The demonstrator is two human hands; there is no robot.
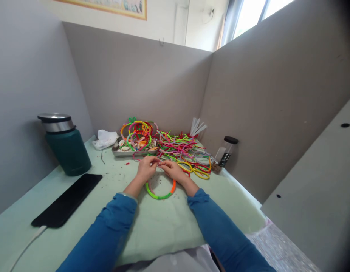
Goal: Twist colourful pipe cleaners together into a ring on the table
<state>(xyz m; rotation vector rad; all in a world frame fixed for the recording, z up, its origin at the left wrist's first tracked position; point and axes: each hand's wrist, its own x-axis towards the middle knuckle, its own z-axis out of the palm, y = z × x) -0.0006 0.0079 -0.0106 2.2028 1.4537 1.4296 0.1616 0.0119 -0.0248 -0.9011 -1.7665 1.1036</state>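
A soft ring [160, 197] of fuzzy stem, bright green along its near curve and orange at its right, lies low over the bench [163, 226] between the person's forearms. At its far side the left hand [148, 167] and right hand [173, 170] nearly meet, their fingers drawn into close pinches on a pinkish stretch of it; exactly how the ends sit between the fingertips is too small to tell. Both sleeves are blue and wrinkled at the cuffs.

Just beyond, a shallow metal tray [135, 153] holds smooth, pale shells [125, 149], with more fuzzy hoops in mixed colours piled over them. To its right sprawls a tangled heap of stems [177, 145] in red, pink, lime and grey, with yellow loops [202, 174] bent at its near edge. Translucent strips [196, 128] fan up behind, and a clear jar [224, 153] with a black lid leans near the right wall.

The bench wears a pale green cloth, sprinkled with dark specks. On the left stand a matte teal bottle [68, 151] and, nearer, a flat black phone [67, 200] on a white cable [29, 243]. Plain grey partitions [141, 79] box everything in, below a bright window [250, 17].
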